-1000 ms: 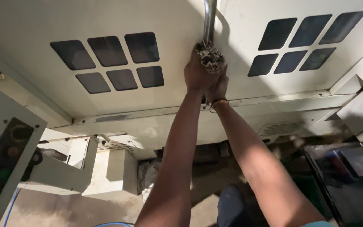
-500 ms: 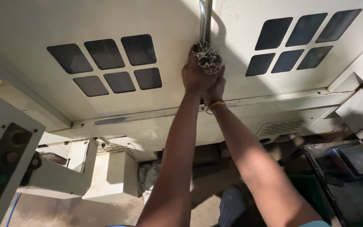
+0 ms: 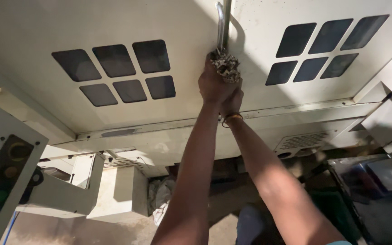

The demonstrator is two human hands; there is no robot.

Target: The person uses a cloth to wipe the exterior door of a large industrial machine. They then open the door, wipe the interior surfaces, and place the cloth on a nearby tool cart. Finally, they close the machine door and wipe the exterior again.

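Observation:
Both my arms reach forward to the metal bar handle [image 3: 222, 25] on a large off-white machine door [image 3: 114, 27]. My left hand [image 3: 214, 84] is closed around a crumpled, dirty patterned rag [image 3: 225, 66] that presses against the lower end of the handle. My right hand [image 3: 233, 103] sits just under and behind the left, mostly hidden by it, with a thin band on its wrist; its fingers seem wrapped around the same rag and handle. Two groups of dark window panes [image 3: 119, 70] flank the handle.
A control panel with round buttons [image 3: 5, 177] stands at the left edge. Below the doors are a pale machine base [image 3: 114, 195], a vent grille [image 3: 302, 140], crumpled cloth on the floor [image 3: 162, 199] and dark bins [image 3: 377, 181] at the right.
My hands and the rag stay at the bottom of the handle. The view has shifted slightly; the hands have barely moved.

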